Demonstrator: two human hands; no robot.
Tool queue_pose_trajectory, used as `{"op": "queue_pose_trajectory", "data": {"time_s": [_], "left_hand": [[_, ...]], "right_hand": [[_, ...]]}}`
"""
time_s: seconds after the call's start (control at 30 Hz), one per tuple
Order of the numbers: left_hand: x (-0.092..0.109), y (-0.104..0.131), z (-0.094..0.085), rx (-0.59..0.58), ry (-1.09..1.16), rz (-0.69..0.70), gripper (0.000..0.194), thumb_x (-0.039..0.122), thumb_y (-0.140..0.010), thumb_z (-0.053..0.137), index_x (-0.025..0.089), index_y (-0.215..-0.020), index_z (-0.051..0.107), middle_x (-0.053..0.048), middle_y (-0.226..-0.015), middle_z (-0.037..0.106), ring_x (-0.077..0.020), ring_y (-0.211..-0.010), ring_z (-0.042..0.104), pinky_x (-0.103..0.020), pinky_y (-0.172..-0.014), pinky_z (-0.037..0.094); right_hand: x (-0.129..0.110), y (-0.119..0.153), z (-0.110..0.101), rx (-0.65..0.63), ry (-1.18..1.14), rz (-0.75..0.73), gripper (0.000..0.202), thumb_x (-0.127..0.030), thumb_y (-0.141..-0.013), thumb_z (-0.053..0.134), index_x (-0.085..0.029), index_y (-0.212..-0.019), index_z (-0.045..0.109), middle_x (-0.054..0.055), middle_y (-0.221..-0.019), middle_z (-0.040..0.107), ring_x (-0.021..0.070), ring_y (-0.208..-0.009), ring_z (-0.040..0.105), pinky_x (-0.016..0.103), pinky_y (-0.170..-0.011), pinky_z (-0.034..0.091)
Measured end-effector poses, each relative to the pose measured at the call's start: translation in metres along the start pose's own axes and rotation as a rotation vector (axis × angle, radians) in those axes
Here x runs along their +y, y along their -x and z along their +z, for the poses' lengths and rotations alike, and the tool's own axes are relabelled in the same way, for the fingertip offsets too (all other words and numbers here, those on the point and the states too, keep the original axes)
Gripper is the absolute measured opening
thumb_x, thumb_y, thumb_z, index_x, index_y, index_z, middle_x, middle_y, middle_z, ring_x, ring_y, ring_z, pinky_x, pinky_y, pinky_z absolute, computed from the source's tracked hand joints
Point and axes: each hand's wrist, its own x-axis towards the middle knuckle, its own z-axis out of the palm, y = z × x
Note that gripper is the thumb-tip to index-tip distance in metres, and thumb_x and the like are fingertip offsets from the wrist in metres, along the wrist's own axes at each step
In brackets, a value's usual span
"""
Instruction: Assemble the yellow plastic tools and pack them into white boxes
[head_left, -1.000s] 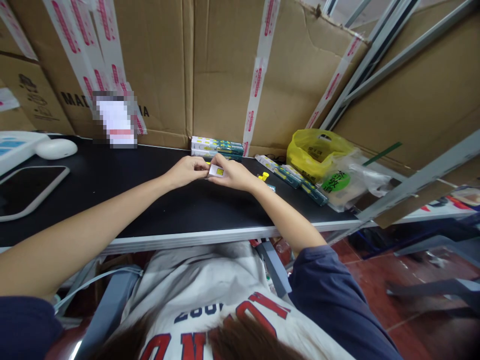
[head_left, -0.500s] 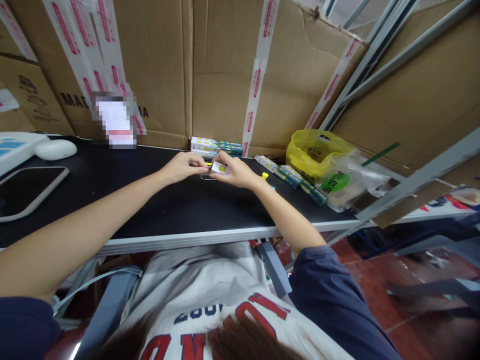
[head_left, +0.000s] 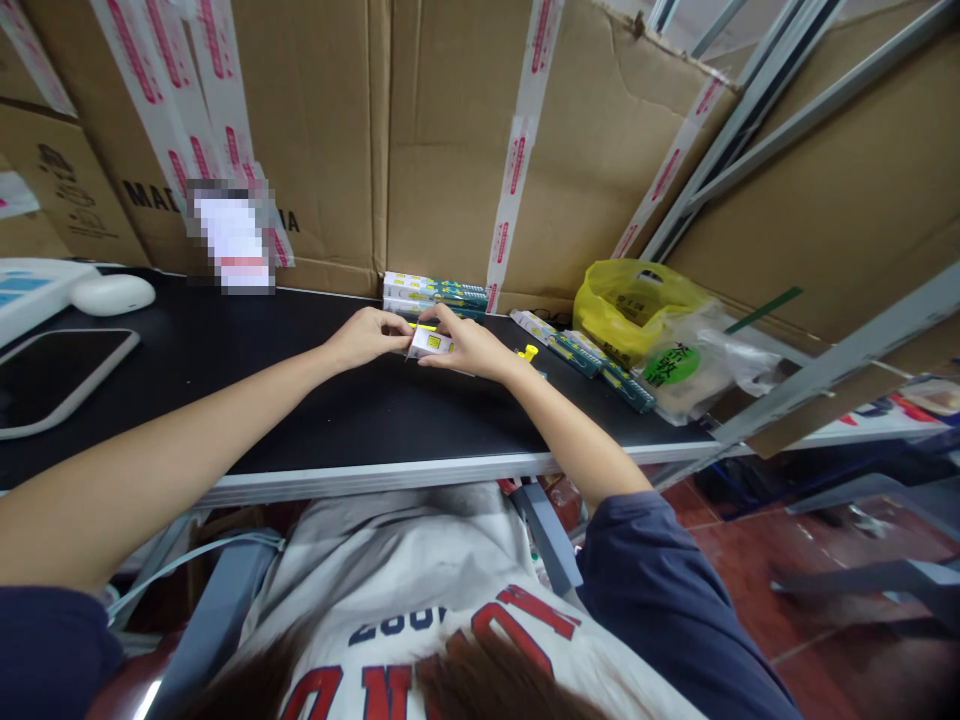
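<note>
A slim white carton (head_left: 433,342) with yellow print is held over the black tabletop, its left end facing my left hand. My right hand (head_left: 469,345) is closed around it, thumb below and fingers above. At the carton's left end, my left hand (head_left: 369,337) is closed, with thumb and fingertips pinched against the edge. A bit of bright yellow (head_left: 427,325) shows between the hands; I cannot tell what it is. Past my right wrist stands a yellow knob-like piece (head_left: 528,354), partly hidden by the arm.
Similar cartons (head_left: 431,293) are stacked against the cardboard wall (head_left: 442,150). More cartons (head_left: 585,355) lie at right beside a yellow plastic bag (head_left: 630,310) and a clear bag (head_left: 686,375). On the left are a tablet-like device (head_left: 60,375) and a white mouse-shaped object (head_left: 112,295).
The carton has shifted slightly left and turned, so more of its printed side shows. My left fingertips have come against its end. The surroundings look the same.
</note>
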Motion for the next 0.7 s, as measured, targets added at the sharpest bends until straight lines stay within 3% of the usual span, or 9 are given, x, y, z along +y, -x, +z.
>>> {"op": "queue_pose_trajectory", "data": {"time_s": [0.2,0.37,0.57,0.7], "left_hand": [[-0.009,-0.005,-0.005,0.073,0.014,-0.029,0.026,0.04,-0.06,0.072,0.016,-0.068,0.075,-0.002,-0.067,0.072,-0.0188,-0.068,0.064,-0.03,-0.072,0.048],[-0.01,-0.006,-0.005,0.072,0.007,-0.036,0.026,0.04,-0.06,0.072,0.016,-0.069,0.076,-0.002,-0.067,0.073,-0.0185,-0.069,0.063,-0.03,-0.072,0.049],[-0.003,-0.004,-0.012,-0.069,0.213,-0.134,0.042,0.055,-0.065,0.073,0.016,-0.079,0.073,-0.005,-0.079,0.072,-0.0205,-0.079,0.065,-0.036,-0.078,0.053],[0.003,-0.001,-0.016,-0.147,0.324,-0.149,0.043,0.047,-0.062,0.078,0.017,-0.09,0.066,-0.006,-0.093,0.07,-0.0204,-0.088,0.066,-0.037,-0.082,0.054]], "right_hand": [[0.011,-0.001,-0.002,-0.006,-0.015,-0.018,0.037,-0.044,-0.081,0.067,-0.018,-0.103,0.052,0.006,-0.099,0.066,0.0188,-0.08,0.059,0.027,-0.069,0.037],[0.011,-0.001,-0.002,0.019,-0.042,-0.045,0.035,-0.044,-0.083,0.065,-0.017,-0.101,0.052,0.005,-0.095,0.065,0.0178,-0.079,0.057,0.026,-0.069,0.036],[0.014,-0.001,-0.002,0.047,-0.089,-0.057,0.035,-0.045,-0.083,0.064,-0.018,-0.1,0.051,0.003,-0.092,0.064,0.0172,-0.077,0.056,0.026,-0.069,0.037],[0.018,-0.001,-0.002,0.063,-0.104,-0.062,0.035,-0.046,-0.084,0.063,-0.018,-0.1,0.05,0.002,-0.089,0.062,0.0163,-0.075,0.054,0.026,-0.068,0.037]]}}
